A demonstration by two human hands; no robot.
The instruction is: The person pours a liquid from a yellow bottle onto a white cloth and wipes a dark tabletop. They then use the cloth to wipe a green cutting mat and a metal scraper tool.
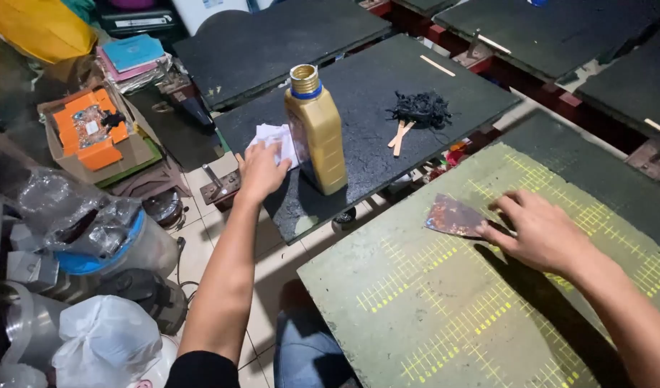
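- Left hand (261,171), centre-left of frame, arm stretched up from the bottom edge, fingers closed on a white rag (276,140).
- Rag crumpled, lying on the near-left corner of a dark board (430,108), partly under the fingers.
- Just right of the rag, touching or almost touching it: gold bottle (317,136), upright, cap off, blue ring below the open neck.
- Right hand (538,233), right of centre, pressed flat on the handle end of a scraper (452,215), fingers spread over it and gripping it.
- Scraper blade stained reddish-brown, pointing left, lying flat on a green board (445,316).
- Green board filling the lower right of frame, marked with a grid of yellow dashes, surface worn.
- Further up the dark board, upper middle: black clump (420,108) with two wooden sticks (400,136) leaning out of it toward the lower left.
- One more stick (437,65) lying alone near the board's far edge.
- More dark boards (560,29) across the top and right of frame, red frame parts showing between them.
- Left side of frame: open cardboard box (93,133) with orange contents, plastic bags (103,338) below it, stacked flat items in pink and blue (132,57) at upper left.
- Tiled floor (200,251) visible between the boards and the clutter.
- Blue-trousered knee (305,345) at bottom centre.
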